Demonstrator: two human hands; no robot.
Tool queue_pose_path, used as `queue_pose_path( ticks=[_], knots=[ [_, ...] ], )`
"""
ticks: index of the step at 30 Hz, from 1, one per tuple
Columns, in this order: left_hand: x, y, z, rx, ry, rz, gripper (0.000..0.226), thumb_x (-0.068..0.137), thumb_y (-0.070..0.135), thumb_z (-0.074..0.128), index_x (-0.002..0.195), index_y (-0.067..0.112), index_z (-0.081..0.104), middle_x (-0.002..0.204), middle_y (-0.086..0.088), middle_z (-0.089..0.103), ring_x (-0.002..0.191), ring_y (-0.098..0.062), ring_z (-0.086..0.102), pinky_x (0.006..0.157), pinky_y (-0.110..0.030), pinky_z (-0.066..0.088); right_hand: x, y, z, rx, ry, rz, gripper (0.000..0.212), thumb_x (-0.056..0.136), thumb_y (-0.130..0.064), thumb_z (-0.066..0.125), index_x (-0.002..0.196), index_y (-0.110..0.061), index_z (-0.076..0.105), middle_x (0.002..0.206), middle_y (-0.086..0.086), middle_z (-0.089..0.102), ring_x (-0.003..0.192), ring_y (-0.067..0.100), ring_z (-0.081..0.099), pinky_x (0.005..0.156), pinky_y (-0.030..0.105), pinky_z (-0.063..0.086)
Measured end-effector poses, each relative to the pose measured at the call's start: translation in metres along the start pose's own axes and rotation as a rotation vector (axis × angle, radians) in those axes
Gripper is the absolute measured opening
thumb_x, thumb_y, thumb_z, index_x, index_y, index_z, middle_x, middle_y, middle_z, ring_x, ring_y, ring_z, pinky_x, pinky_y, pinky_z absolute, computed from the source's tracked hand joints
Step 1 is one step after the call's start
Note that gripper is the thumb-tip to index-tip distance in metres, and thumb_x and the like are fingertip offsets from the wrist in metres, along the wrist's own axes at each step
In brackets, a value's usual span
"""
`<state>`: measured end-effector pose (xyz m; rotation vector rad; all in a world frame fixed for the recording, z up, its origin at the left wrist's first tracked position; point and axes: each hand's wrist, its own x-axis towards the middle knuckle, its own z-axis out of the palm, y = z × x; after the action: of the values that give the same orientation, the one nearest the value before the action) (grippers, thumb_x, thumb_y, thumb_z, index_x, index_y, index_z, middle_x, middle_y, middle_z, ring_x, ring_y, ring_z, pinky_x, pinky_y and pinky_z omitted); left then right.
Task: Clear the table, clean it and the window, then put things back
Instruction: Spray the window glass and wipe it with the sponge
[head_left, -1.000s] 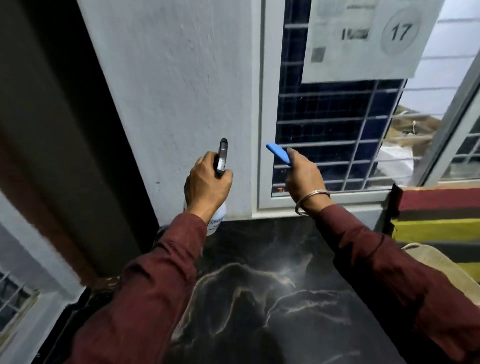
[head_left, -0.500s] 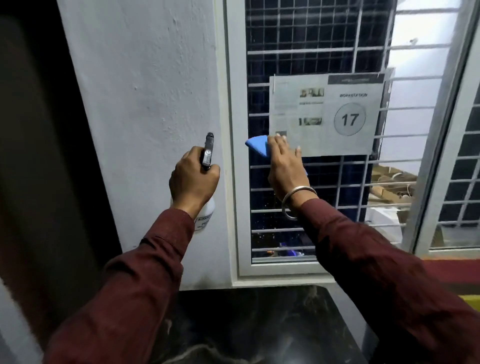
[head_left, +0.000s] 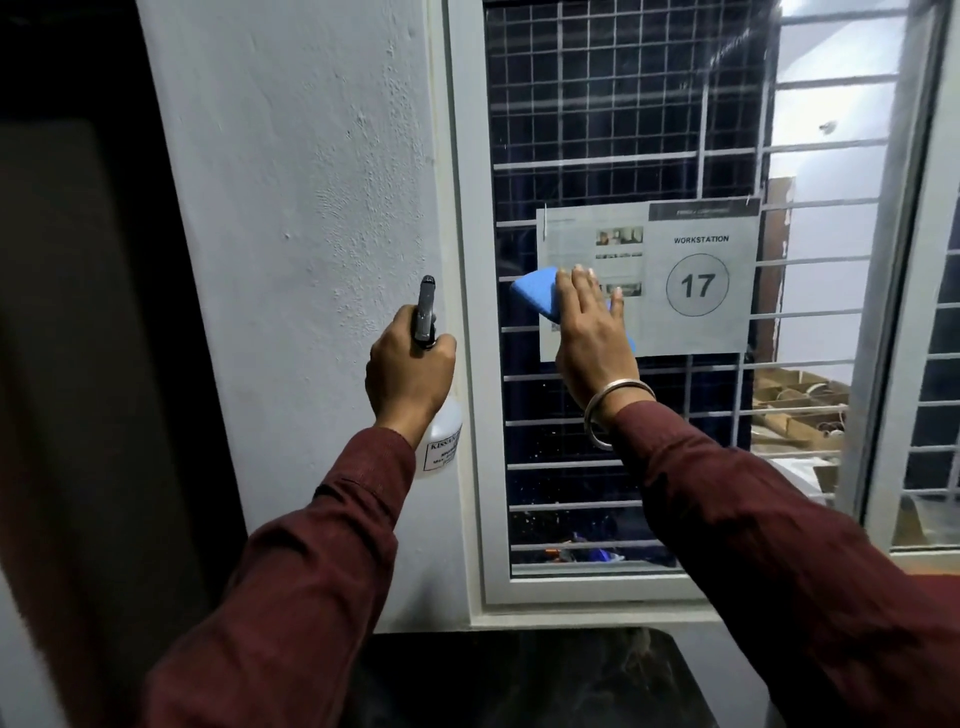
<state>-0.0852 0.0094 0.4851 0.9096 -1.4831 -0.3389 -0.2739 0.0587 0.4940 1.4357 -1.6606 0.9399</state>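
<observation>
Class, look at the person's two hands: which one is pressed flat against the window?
The right hand, flat on the blue cloth against the glass. The left hand is curled round the spray bottle, beside the frame.

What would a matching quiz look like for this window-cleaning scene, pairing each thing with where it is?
Things:
1. spray bottle
2. blue cloth
3. paper sign
4. bracelet

Places:
A. around the right wrist
B. gripped in the left hand
C. stuck on the window pane, showing 17
D. pressed flat against the glass under the right hand

Pairs: 1-B, 2-D, 3-C, 4-A
</observation>
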Motion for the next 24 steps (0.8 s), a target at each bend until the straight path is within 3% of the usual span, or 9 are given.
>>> queue_pose_path(
  ticks=[8,11,13,16,19,22,24],
  knots=[
    [0.001,0.004,0.001,-0.113,-0.076,-0.059,0.018,0.077,0.027,0.058,0.094,0.025,0.064,0.086,0.006,0.069,0.086,-0.025,0.063,0.08,-0.039,0.053,-0.006,0.001,-0.002,0.04,0.026,0.104,0.066,0.08,0.014,0.034,0.144,0.0,0.029,0.15,0.022,0.032,0.142,0.036,0.025,0.113,0.061,0.02],
    [-0.004,0.005,0.007,-0.218,-0.135,-0.14,0.014,0.076,0.026,0.06,0.089,0.029,0.065,0.083,0.008,0.07,0.085,-0.021,0.066,0.084,-0.041,0.055,-0.012,0.009,0.0,0.144,0.13,0.2,0.063,0.078,0.015,0.036,0.14,0.002,0.036,0.14,0.023,0.045,0.132,0.037,0.041,0.106,0.054,0.035],
    [-0.01,0.004,0.018,-0.296,-0.186,-0.189,0.011,0.075,0.033,0.06,0.084,0.033,0.066,0.08,0.01,0.07,0.084,-0.02,0.067,0.086,-0.045,0.056,-0.023,0.017,-0.004,0.201,0.171,0.288,0.059,0.08,0.011,0.037,0.138,0.001,0.039,0.13,0.024,0.053,0.115,0.039,0.053,0.092,0.044,0.043],
    [-0.024,0.004,0.039,-0.374,-0.268,-0.243,0.012,0.079,0.045,0.061,0.079,0.034,0.067,0.07,0.013,0.067,0.077,-0.022,0.07,0.085,-0.046,0.058,-0.043,0.03,-0.016,0.238,0.16,0.423,0.05,0.083,0.007,0.039,0.132,0.001,0.043,0.107,0.029,0.06,0.09,0.044,0.057,0.068,0.037,0.036],
    [-0.052,0.006,0.066,-0.464,-0.38,-0.289,0.02,0.082,0.051,0.063,0.078,0.033,0.07,0.068,0.011,0.069,0.062,-0.018,0.068,0.075,-0.041,0.06,-0.069,0.051,-0.031,0.234,0.166,0.558,0.041,0.082,0.006,0.042,0.122,0.002,0.046,0.102,0.03,0.061,0.089,0.043,0.056,0.066,0.035,0.031],
    [-0.09,0.014,0.096,-0.55,-0.497,-0.31,0.017,0.088,0.046,0.064,0.083,0.032,0.071,0.075,0.004,0.072,0.063,-0.018,0.065,0.06,-0.03,0.053,-0.1,0.079,-0.049,0.225,0.154,0.73,0.029,0.083,0.002,0.043,0.112,0.003,0.047,0.096,0.027,0.059,0.082,0.04,0.054,0.061,0.031,0.025],
    [-0.115,0.019,0.115,-0.589,-0.574,-0.331,0.016,0.09,0.044,0.065,0.086,0.03,0.07,0.076,0.001,0.071,0.065,-0.019,0.064,0.058,-0.029,0.053,-0.121,0.099,-0.06,0.224,0.153,0.835,0.026,0.085,-0.002,0.043,0.111,0.001,0.048,0.092,0.02,0.056,0.078,0.033,0.05,0.062,0.031,0.028]
  ],
)
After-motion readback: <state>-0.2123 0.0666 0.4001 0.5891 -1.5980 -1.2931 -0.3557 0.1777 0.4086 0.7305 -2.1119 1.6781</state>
